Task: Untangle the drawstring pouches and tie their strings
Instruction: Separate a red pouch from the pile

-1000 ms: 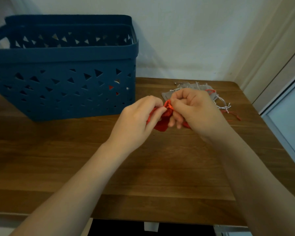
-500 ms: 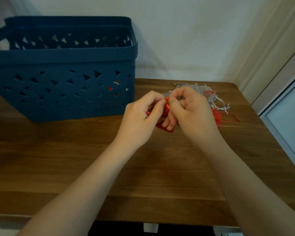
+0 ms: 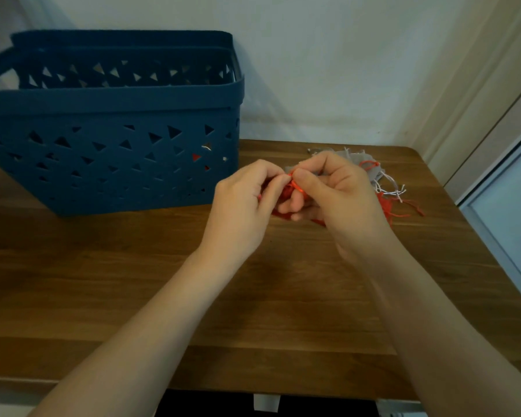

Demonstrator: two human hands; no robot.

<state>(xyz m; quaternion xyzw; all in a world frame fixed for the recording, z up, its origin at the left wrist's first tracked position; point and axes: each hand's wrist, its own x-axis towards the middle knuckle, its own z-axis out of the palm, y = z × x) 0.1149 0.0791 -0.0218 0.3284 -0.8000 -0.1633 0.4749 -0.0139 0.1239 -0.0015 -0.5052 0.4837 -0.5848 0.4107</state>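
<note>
A small red drawstring pouch [image 3: 283,214] is held above the wooden table, mostly hidden behind my fingers. My left hand [image 3: 247,203] pinches its orange string [image 3: 295,185] from the left, and my right hand [image 3: 334,194] pinches the same string from the right, thumb tips almost touching. Behind my right hand lies a heap of other pouches: a grey pouch [image 3: 352,159] with white strings [image 3: 393,191] and a red pouch [image 3: 387,206] with loose red strings.
A large dark blue plastic basket [image 3: 112,139] with triangular cut-outs stands at the back left, something red showing through its holes. The wooden table [image 3: 133,281] ends near me and at the right, beside a window frame. A white wall is behind.
Both hands have lifted slightly and drawn closer together on the orange string. The red pouch heap to the right of my right hand has come into view.
</note>
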